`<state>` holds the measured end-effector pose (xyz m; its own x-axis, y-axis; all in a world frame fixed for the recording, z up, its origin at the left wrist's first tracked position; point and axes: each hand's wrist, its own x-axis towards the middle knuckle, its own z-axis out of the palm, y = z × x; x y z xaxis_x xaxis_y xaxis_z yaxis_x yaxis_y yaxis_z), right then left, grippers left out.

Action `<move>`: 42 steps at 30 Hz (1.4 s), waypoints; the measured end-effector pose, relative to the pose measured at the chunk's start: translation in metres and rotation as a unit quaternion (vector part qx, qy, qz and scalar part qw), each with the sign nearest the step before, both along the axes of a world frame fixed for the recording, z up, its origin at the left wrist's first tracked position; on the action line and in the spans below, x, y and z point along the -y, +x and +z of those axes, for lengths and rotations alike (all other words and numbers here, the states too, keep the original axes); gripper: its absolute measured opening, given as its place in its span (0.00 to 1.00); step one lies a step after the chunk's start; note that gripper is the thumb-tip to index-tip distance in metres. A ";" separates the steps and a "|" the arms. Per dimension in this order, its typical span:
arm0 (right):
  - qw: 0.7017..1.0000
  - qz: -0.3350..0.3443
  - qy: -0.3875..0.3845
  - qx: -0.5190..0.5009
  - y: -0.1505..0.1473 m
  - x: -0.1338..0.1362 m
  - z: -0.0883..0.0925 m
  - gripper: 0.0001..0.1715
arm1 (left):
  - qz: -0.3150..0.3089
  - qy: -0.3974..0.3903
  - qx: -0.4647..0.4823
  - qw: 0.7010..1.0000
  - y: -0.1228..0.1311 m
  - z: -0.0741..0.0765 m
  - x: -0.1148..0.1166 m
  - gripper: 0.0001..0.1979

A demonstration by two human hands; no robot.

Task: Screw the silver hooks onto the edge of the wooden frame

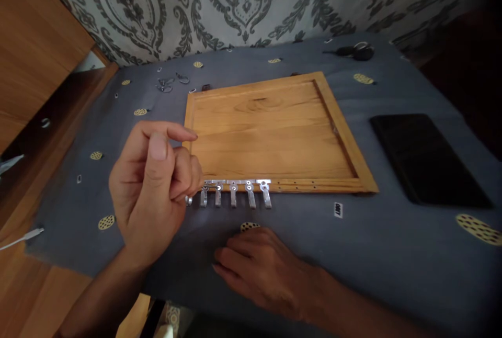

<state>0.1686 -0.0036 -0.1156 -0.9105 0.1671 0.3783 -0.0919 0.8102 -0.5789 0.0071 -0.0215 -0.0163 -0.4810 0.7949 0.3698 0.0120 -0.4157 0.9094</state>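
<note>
My left hand (157, 186) is raised over the near left corner of a framed wooden board (259, 128). Its thumb and index finger are apart, while the other fingers curl into the palm, hiding whatever may be inside. A thin dark tip shows just past those knuckles; I cannot tell whether it is held. Several silver metal hooks (234, 194) line the board's near edge, partly covered by this hand. Small holes run along the edge to their right. My right hand (262, 265) rests on the cloth below the hooks, knuckles up, fingers bent together and their inner side hidden.
A black tablet-like slab (429, 160) lies right of the board. Behind it are dark keys with a ring (355, 51). Small metal pieces (167, 84) lie at the back left. A white cable plug (33, 234) is at the left, near wooden furniture (39, 40).
</note>
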 end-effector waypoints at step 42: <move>0.999 -0.008 -0.002 0.042 -0.001 -0.002 0.004 0.11 | 0.033 -0.046 -0.034 0.998 0.013 0.001 -0.004 0.07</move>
<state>0.1671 -0.0018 -0.1121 -0.9363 0.1825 0.3002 -0.0308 0.8087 -0.5875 0.0197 -0.0174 -0.0154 -0.5103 0.7939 0.3305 0.0991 -0.3274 0.9397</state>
